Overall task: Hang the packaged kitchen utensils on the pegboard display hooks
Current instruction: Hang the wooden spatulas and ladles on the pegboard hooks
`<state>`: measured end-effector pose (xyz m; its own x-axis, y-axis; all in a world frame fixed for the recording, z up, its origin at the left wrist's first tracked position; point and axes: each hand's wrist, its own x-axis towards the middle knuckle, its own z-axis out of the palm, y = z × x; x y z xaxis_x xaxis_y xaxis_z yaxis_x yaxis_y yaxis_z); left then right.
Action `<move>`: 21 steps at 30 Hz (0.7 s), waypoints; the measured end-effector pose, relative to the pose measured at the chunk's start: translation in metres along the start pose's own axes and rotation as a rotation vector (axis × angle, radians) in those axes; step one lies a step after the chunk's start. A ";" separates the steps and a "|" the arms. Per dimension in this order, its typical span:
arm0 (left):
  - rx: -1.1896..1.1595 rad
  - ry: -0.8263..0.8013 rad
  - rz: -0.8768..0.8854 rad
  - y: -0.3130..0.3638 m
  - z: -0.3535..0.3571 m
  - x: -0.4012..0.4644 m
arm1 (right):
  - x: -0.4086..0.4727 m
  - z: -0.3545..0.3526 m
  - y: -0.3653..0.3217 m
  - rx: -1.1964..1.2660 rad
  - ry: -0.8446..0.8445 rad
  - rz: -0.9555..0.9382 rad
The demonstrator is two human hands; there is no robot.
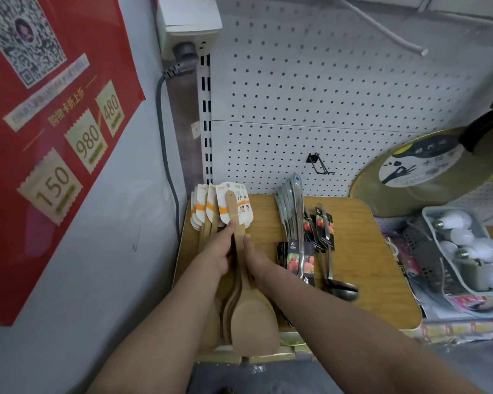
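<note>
White pegboard point(310, 89) fills the wall ahead, dotted with holes, one black wire hook point(319, 165) jutting from it above a rounded wooden shelf point(350, 223). On the shelf's left side lies a stack of wooden spatulas point(251, 314), pale and smooth, their broad blades toward the viewer and white-and-orange cardboard header cards point(208, 206) fanned out at the handle ends. The left hand point(218, 251) curls around the handles from the left, thumb lying along the top one; the right hand point(255, 258) closes on the same bundle from the right, its fingers mostly hidden beneath. The lower spatulas are largely covered by the top one, so their count is unclear.

Just beside them, to the right, lie steel ladles point(296, 223) with dark printed sleeves, glossy and thin, one bowl blurred at the near end. Farther right, a grey plastic tray point(439, 231) holds white light bulbs point(475, 245), partly cut off by the edge. A round golden disc point(410, 172) leans on the wall, its print hard to read. A red poster point(40, 137) covers the left wall.
</note>
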<state>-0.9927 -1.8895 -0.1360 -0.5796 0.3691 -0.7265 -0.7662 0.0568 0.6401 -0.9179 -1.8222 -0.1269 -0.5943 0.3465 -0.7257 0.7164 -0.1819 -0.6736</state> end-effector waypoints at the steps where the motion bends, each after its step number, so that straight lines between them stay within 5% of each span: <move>1: -0.001 -0.001 0.004 -0.001 0.000 0.000 | -0.001 0.000 0.001 0.005 -0.003 -0.007; 15: -0.093 0.105 0.259 0.001 0.075 -0.094 | -0.083 -0.110 -0.014 0.153 0.117 -0.256; 21: -0.103 -0.154 0.310 -0.046 0.189 -0.148 | -0.151 -0.231 0.019 0.294 0.194 -0.349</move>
<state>-0.8189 -1.7710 -0.0110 -0.7460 0.4901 -0.4509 -0.5892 -0.1701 0.7899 -0.7296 -1.6654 0.0022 -0.6812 0.5931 -0.4291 0.3369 -0.2664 -0.9031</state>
